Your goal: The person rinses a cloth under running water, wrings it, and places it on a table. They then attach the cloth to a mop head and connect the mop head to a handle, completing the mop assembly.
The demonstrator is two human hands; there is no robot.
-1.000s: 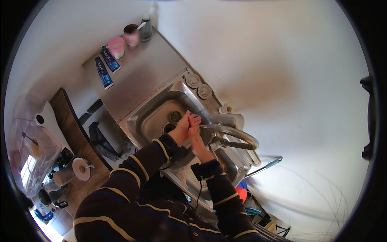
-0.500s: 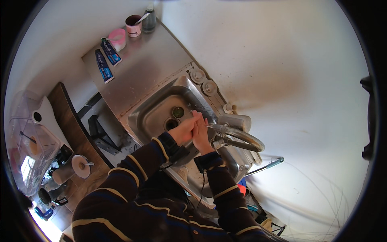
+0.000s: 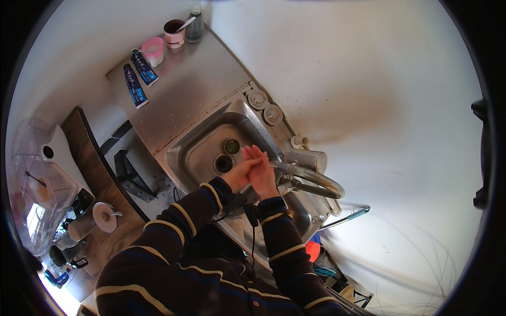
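Note:
Both hands are together over the stainless steel sink [image 3: 182, 152], next to the end of the faucet spout [image 3: 284, 167]. My right hand [image 3: 262, 181] is turned palm up with its fingers stretched out. Across its palm lies my left hand [image 3: 238, 176], fingers extended and touching it; their tips are partly hidden. Neither hand shows an object in it. A thin stream seems to run from the spout onto them. Below, in the basin, are the dark drain hole [image 3: 224, 164] and a small round strainer [image 3: 232, 146] beside it.
On the steel counter lie two toothpaste tubes [image 3: 135, 87], near a pink cup [image 3: 153, 51], a pink tin with a spoon [image 3: 174, 34] and a bottle [image 3: 195, 29]. Two round drain covers [image 3: 273, 115] sit by the wall. A paper roll [image 3: 105, 217] stands on the wooden shelf at left.
My right hand has turned its palm up and its fingers have spread slightly. My left hand has slid toward the right wrist, and both forearms have shifted a little.

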